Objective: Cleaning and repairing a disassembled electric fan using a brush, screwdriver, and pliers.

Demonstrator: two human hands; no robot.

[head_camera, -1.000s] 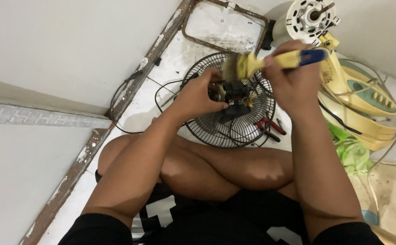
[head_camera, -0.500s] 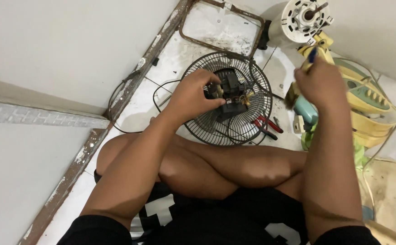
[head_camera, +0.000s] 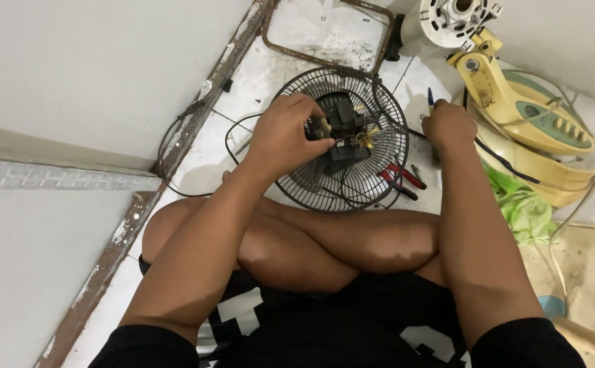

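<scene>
A person sits cross-legged on a white tile floor [head_camera: 243, 102], and both bare arms reach up toward the middle of the frame.

The left hand [head_camera: 284, 133] is closed around a small dark motor part [head_camera: 344, 129] with little wires on it. The fingers are curled tight on the part's left side. The part sits just above the middle of a round black wire fan guard [head_camera: 311, 184], which lies flat on the floor near the top middle of the frame.

The right hand [head_camera: 449, 127] is to the right of the guard, made into a fist. A thin blue tool [head_camera: 430, 99] pokes out of the top of the fist — the fingers are wrapped around it, and most of the tool is hidden.

Red-handled pliers [head_camera: 401, 178] lie on the floor between the guard and the right arm, just below the right hand.

In the upper right is a yellow and green fan base [head_camera: 529, 116] with a row of buttons. A bright green cloth [head_camera: 522, 204] lies under it. A rusty wire frame [head_camera: 324, 31] sits at the top — above the guard.
</scene>
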